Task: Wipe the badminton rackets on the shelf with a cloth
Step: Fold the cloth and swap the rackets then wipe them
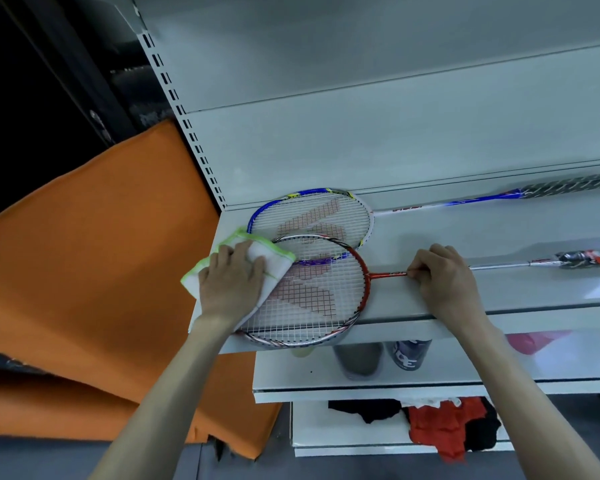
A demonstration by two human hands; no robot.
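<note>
Red-framed badminton racket (312, 299) lies on a pale grey metal shelf (499, 292), its head overhanging the front edge.
Left hand (231, 282) presses a white, green-edged cloth (274, 268) flat-fingered onto its strings; right hand (444, 275) pinches its shaft. Behind, partly beneath it, rests a blue-and-white racket (312, 216).

partial letters "CE" on a can (408, 353), lower shelf, racket lettering blurred
</note>
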